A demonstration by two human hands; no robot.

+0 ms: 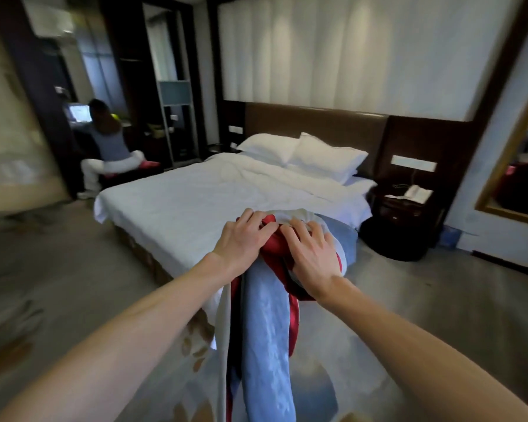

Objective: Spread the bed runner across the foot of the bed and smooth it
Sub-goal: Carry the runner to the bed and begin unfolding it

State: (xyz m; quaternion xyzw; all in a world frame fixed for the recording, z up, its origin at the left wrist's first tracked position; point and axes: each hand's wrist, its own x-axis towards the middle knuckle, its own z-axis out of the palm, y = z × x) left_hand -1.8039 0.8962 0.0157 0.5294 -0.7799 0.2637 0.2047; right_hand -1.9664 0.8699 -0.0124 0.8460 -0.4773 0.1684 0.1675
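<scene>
Our left hand (241, 239) and right hand (313, 254) clutch the bunched blue-red-white fabric bed runner (265, 318), fingers (252, 219) curled; we should part them sideways along the foot of the white bed (180, 214).

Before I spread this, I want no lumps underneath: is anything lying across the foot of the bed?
Nothing visible. The left hand and right hand hold the bunched blue-red-white fabric runner; the white duvet foot shows only wrinkles, white pillows sit far up.

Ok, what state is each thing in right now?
Blue, red and white fabric bed runner: bunched, hanging from both hands, unspread.
Left hand: grips the runner's bunched top.
Right hand: grips it alongside.
White-sheeted bed: made, lightly wrinkled.
White pillows: at the headboard.
</scene>
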